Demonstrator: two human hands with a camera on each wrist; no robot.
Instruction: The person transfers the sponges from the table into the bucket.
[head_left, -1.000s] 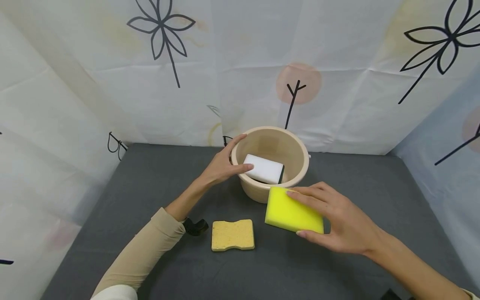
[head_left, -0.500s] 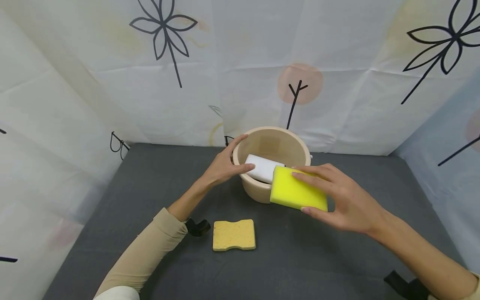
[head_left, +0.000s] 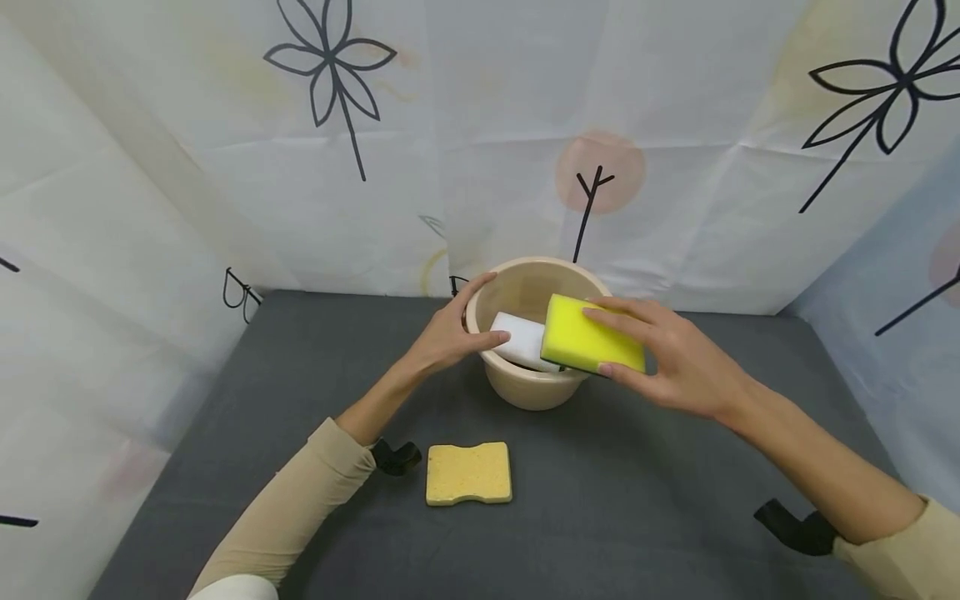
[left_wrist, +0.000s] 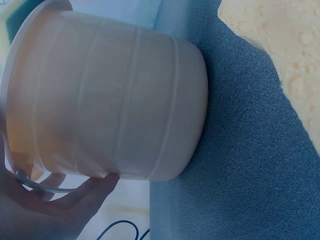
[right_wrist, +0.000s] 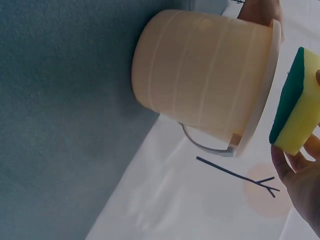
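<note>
A beige bucket with a metal handle stands on the dark table. My left hand grips its left rim, thumb over the inside edge and fingers along the outer wall. Inside the bucket lies a white sponge, partly hidden. My right hand pinches a yellow scrub sponge with a dark green scouring side facing down. It is held above the bucket's front right rim, overlapping the opening in the head view.
A tan sponge with notched long sides lies on the dark table in front of the bucket. Behind it rises a white patterned cloth, which also closes off both sides.
My right hand has lifted the yellow scrub sponge up and away from me, from in front of the bucket to above its rim. The left hand keeps its grip.
</note>
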